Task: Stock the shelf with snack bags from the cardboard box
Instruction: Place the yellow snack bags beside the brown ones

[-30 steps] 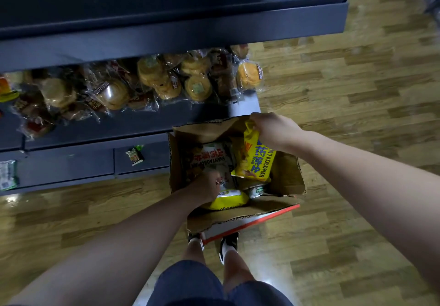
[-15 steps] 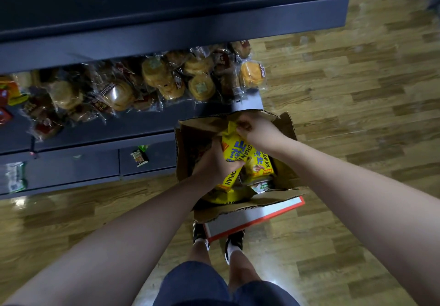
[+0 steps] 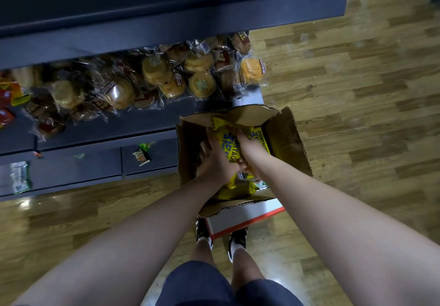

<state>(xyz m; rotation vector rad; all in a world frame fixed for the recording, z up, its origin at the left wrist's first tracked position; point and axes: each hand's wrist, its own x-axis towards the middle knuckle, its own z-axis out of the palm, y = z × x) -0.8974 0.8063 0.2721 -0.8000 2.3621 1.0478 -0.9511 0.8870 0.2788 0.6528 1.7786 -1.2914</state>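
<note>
An open cardboard box (image 3: 289,143) stands on the floor against the dark shelf unit (image 3: 147,124). Both my hands are inside it. My left hand (image 3: 215,160) and my right hand (image 3: 248,146) grip yellow snack bags (image 3: 228,143) with blue lettering between them. More yellow bags (image 3: 235,187) lie lower in the box, under my wrists. The middle shelf holds several clear-wrapped round cakes (image 3: 166,79).
A top shelf board (image 3: 166,15) overhangs the cakes. Small packets (image 3: 141,156) sit on the bottom shelf, with a green one (image 3: 20,179) at the far left. My feet (image 3: 220,236) stand right behind the box on the wooden floor (image 3: 357,91).
My right hand came down from the box's far flap into the box. My left hand rose from the bottom, and both now hold yellow bags together in the middle.
</note>
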